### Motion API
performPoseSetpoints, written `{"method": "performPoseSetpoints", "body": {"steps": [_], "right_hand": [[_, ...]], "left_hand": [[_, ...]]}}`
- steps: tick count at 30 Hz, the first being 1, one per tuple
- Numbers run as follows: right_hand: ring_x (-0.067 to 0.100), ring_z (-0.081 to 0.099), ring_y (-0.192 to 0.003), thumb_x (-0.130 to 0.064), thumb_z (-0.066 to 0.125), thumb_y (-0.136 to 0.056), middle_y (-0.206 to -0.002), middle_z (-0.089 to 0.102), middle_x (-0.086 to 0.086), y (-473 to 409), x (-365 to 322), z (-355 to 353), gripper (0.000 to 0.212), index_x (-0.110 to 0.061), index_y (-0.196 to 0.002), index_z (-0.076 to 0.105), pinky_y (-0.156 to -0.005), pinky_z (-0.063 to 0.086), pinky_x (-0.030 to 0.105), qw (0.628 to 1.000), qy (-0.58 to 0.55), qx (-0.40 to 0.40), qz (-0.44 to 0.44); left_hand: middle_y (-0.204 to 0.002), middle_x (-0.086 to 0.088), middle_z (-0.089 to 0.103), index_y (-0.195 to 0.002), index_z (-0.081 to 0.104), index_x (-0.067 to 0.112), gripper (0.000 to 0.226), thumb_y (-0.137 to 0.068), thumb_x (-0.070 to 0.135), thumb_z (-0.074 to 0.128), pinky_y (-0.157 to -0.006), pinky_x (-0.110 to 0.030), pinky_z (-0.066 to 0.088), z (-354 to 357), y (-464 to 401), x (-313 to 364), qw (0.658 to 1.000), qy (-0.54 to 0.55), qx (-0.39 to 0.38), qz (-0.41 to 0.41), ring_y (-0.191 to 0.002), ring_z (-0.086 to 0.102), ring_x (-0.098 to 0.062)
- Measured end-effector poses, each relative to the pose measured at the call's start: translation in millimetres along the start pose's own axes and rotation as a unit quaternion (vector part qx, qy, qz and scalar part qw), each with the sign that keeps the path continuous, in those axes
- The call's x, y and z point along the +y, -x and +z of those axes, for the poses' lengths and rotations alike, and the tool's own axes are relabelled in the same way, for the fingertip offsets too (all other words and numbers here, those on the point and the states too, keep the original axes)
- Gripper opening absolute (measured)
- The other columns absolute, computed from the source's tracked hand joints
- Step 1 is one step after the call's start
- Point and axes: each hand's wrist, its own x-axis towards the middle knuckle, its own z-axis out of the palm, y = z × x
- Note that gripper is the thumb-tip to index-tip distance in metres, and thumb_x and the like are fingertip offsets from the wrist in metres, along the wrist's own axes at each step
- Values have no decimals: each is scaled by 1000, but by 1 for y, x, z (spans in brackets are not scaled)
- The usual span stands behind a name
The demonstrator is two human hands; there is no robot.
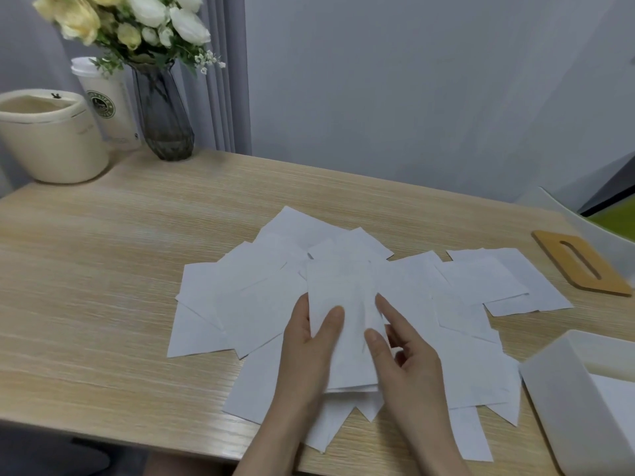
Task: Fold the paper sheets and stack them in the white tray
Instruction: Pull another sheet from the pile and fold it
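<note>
While both hands (357, 341) pinch a folded sheet (343, 314), the white tray (563, 389) holds paper (615, 389).

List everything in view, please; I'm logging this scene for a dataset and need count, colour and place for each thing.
held paper sheet: one, white, lifted over the pile, table centre
loose paper sheets: many, exact count unclear, white, overlapping across the table centre
tray: one, white, near right corner, white paper inside
wooden table: one, light wood
wooden lid: one, tan with a slot, far right
vase: one, dark glass, far left, holding white and yellow flowers
paper cup: one, white, behind the vase
bin: one, cream, far left
left hand: grips the held sheet's left edge
right hand: pinches its right edge
</note>
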Motion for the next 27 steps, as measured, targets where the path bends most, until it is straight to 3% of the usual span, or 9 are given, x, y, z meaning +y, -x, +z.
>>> {"method": "performPoseSetpoints", "body": {"steps": [3,6,10,12,16,20,23,25,27], "right_hand": [[-20,46,-111,-28,59,-92,-121,55,-26,1,0,-1,48,-50,-132,46,-91,39,9,1000,-7,-9,6],[-13,46,-120,-30,61,-90,-131,54,-20,0,-1,-3,57,-46,-140,38,-102,41,21,998,-54,-15,28],[-24,48,-108,-25,61,-90,-128,52,-23,3,-1,-4,54,-42,-137,41,-85,45,14,993,-108,-19,46],[-10,51,-118,-14,59,-92,-130,56,-20,5,2,-5,47,-41,-130,49,-91,49,16,993,-116,-15,32],[1,61,-110,1,55,-92,-115,68,-19,1,4,-17,44,-36,-115,62,-95,50,29,995,-100,-12,16],[7,67,-101,3,55,-91,-102,73,-11,-12,-4,-39,38,-29,-104,69,-87,50,27,993,-67,-97,27],[1,66,-81,0,61,-88,-91,72,-8,-19,-3,-47,34,-26,-107,70,-70,50,14,990,-105,-83,34],[3,55,-61,-3,64,-87,-71,64,-13,-21,2,-47,36,-26,-115,66,-58,44,13,987,-150,-44,47],[6,50,-56,-8,62,-88,-67,63,-12,-18,6,-43,40,-25,-123,58,-55,44,17,981,-177,-36,66]], "left_hand": [[-114,8,71,-123,58,25,31,-93,17,64,-94,-44,54,7,0,0,1000,3,10,15,-107,68,-13],[-113,9,71,-121,58,27,34,-89,17,64,-91,-39,54,10,1,0,999,13,19,32,-107,68,-12],[-114,11,70,-122,57,29,40,-83,22,65,-89,-34,54,13,2,0,998,20,36,37,-108,67,-11],[-114,9,71,-123,55,29,38,-90,13,67,-90,-37,55,14,1,0,998,21,46,26,-107,67,-11],[-110,0,73,-128,50,29,45,-91,9,65,-71,-35,58,3,-5,6,998,42,51,-13,-97,72,-17],[-111,-1,67,-128,55,30,46,-89,12,69,-45,-32,54,-22,-14,20,999,-24,24,-38,-72,71,-16],[-109,-3,70,-125,62,25,40,-90,7,67,-38,-28,49,-29,-14,22,998,-52,-22,-41,-60,64,-19],[-107,1,72,-126,60,24,40,-92,3,61,-38,-27,49,-28,-11,22,999,-34,20,-22,-54,62,-19],[-116,-3,68,-128,56,26,41,-94,3,58,-41,-29,52,-24,-9,22,998,-13,60,-2,-56,65,-18]]}}
